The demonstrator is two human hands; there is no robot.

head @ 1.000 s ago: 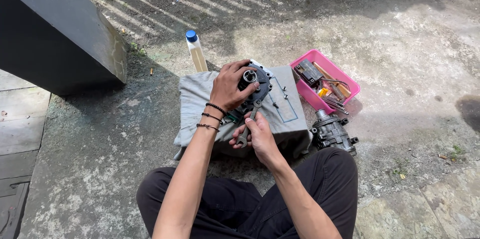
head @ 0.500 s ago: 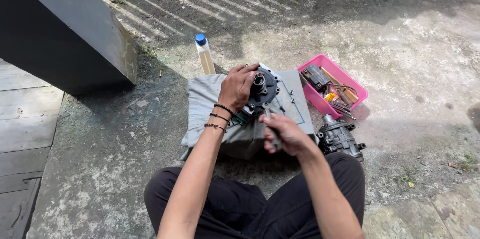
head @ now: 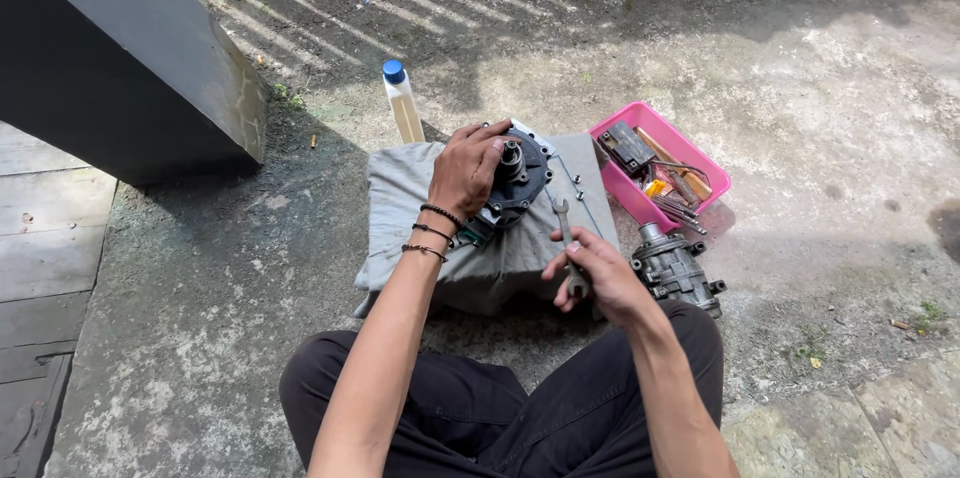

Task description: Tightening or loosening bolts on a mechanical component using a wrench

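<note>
I sit cross-legged on concrete in front of a box draped with a grey cloth (head: 420, 198). A round black machine part (head: 520, 188) with a metal shaft lies on it. My left hand (head: 466, 170), with bead bracelets at the wrist, grips the left side of that part. My right hand (head: 590, 273) hovers over the cloth's near right corner and holds a small metal wrench (head: 563, 228) by its lower end, jaw pointing up. A few small bolts lie on the cloth near the part.
A pink plastic tray (head: 630, 193) of tools sits to the right. A grey metal housing (head: 672, 268) lies on the ground by my right knee. A small bottle (head: 402, 103) with a blue cap stands behind the cloth. A dark slanted block (head: 120, 58) is at left.
My right hand has pulled back from beside the black part toward my knee and now lifts the wrench. My left hand stays on the part.
</note>
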